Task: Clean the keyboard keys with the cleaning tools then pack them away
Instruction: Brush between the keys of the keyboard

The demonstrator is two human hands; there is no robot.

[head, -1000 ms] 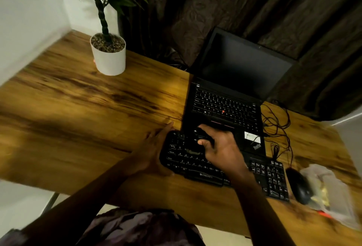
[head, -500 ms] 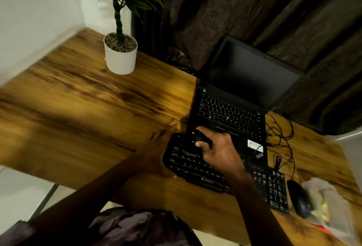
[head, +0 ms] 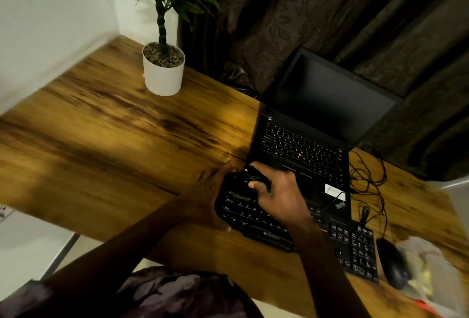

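The keyboard (head: 243,212) lies on the worktop (head: 114,140), with the laptop (head: 304,150) just behind it. The right hand (head: 279,194) has its grip clenched round a small dark tool (head: 255,177) over the keyboard's upper-left keys. The left hand (head: 206,191) lies released, fingers flat against the keyboard's left end, steadying it. Cleaning looks to be under way at that end. The keys to the right probably remain, and packing has not begun. A clear bag (head: 429,272) to the keyboard's right, past the mouse (head: 392,263), likely awaits the tools.
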